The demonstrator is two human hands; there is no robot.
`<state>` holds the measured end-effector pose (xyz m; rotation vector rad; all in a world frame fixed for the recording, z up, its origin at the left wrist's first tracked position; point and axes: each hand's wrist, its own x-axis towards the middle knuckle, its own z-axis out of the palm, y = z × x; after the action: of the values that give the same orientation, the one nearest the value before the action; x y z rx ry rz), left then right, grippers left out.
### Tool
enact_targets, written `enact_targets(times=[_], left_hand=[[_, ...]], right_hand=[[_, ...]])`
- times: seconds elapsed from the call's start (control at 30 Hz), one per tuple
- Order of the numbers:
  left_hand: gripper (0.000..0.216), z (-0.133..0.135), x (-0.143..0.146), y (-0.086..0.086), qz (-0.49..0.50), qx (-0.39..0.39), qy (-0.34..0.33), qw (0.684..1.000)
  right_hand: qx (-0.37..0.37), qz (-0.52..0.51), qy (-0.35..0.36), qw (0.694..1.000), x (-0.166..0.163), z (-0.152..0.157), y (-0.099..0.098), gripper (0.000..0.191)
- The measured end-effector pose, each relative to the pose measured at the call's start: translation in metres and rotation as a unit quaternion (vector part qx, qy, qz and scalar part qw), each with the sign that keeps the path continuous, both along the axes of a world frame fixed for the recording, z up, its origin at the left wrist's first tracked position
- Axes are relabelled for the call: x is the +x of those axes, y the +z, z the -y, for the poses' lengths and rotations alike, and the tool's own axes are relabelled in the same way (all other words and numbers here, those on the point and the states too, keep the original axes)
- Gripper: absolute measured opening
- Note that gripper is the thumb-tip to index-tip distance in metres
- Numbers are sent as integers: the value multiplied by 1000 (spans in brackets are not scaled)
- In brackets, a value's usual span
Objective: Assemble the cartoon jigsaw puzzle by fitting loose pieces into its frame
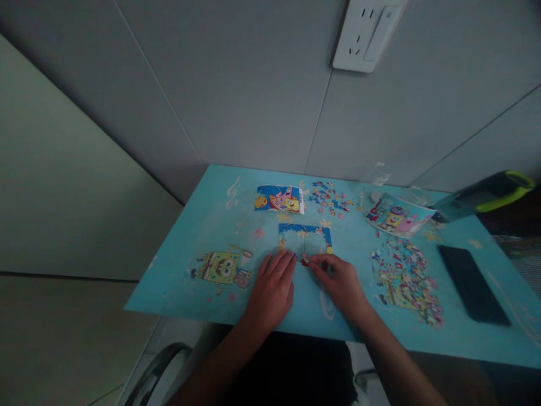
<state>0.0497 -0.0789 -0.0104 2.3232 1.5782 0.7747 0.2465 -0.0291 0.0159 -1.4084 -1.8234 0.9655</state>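
A partly assembled jigsaw border of thin printed pieces, mostly blue with touches of yellow [302, 228], lies flat on the table in front of the person. Its long axis runs left to right, its complete blue edge faces the wall, and its two shorter sides come back toward the person. The right hand [338, 282] pinches a small, reddish jigsaw piece [305, 260] between thumb and fingertips, just at the border's near side; which way that piece points is too small to tell. The left hand [274, 286] lies palm down, fingers extended together, covering the border's near left corner. A blue speck at its fingertips is hard to identify.

Beyond the border lie a glossy rectangular picture sheet [279, 199] and a loose scatter of multicoloured pieces [329, 198]. At right, a larger multicoloured heap [408, 282] sits beside a flat black rectangular object [473, 285]. The turquoise tabletop with cartoon prints [177, 270] meets a grey panelled wall [253, 84] bearing a white socket plate [367, 35]. The room is dim.
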Motion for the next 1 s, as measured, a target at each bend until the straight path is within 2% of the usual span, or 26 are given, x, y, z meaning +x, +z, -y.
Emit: enact_targets(times=[0.13,0.23,0.33,0.5,0.7,0.87,1.0], left_hand=[[46,-3,-2,1,50,17,-1,999],[41,-5,-7,0,63,31,-6,998],[26,-6,-9,-2,66,40,3,997],[10,-3,-7,-4,46,46,19,998],[4,-3,-6,-6,53,59,13,997],[10,-9,-13,-11,98,54,19,994],[7,-11,-15,-14,121,42,22,992]], right_hand=[[-52,-53,1,997,-3,3,5,20],[-52,-73,17,996,-8,5,3,24],[-36,-80,25,996,-13,8,-7,24],[29,-55,6,998,-18,17,-28,19],[116,0,3,993,-20,27,-38,12],[201,54,-25,978,-24,23,-37,24],[268,172,13,948,-27,30,-33,38]])
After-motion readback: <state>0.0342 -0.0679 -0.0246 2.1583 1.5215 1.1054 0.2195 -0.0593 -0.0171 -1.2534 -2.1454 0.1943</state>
